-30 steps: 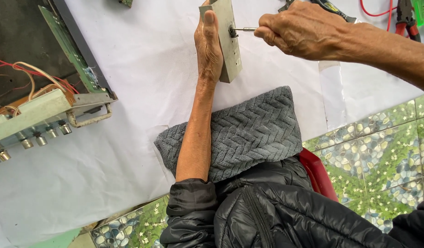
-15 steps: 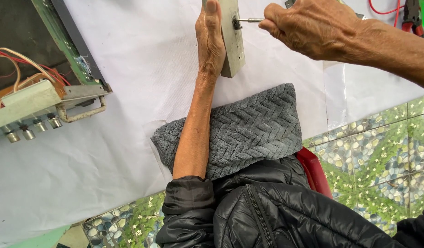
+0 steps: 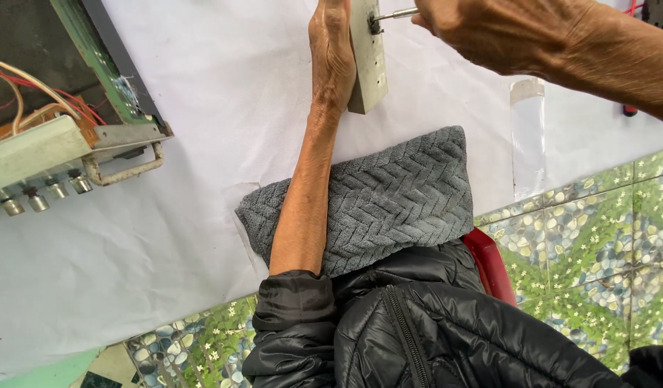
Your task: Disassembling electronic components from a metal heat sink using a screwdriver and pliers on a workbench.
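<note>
A white sheet (image 3: 166,251) covers most of the frame, from the upper edge down to the lower left, spread over a floor (image 3: 597,230) of green pebble-pattern tiles that shows along the right and bottom. At the bottom centre and right is the person's black quilted jacket (image 3: 418,338), with a red edge (image 3: 489,262) just beside it on the right. Above the jacket, at frame centre, lies a grey herringbone-textured cloth (image 3: 396,194), and the left forearm rests across its left side.

At the upper left sits an opened electronic chassis (image 3: 66,144): a green circuit board (image 3: 105,65) standing on edge, red and pale wires (image 3: 37,90) looping behind a pale front panel, a metal handle (image 3: 127,165) at its corner and a row of 3 or more small knobs (image 3: 40,197) along the lower edge.

At the top centre, the left hand (image 3: 331,57) lies flat against the left face of a pale rectangular metal block (image 3: 366,61), steadying it on edge. The right hand (image 3: 489,32), at the upper right, is closed around a screwdriver whose thin metal shaft (image 3: 396,14) meets a screw on the block's right face; the handle is hidden in the fist. A clear strip (image 3: 527,136) lies on the sheet right of the cloth.
</note>
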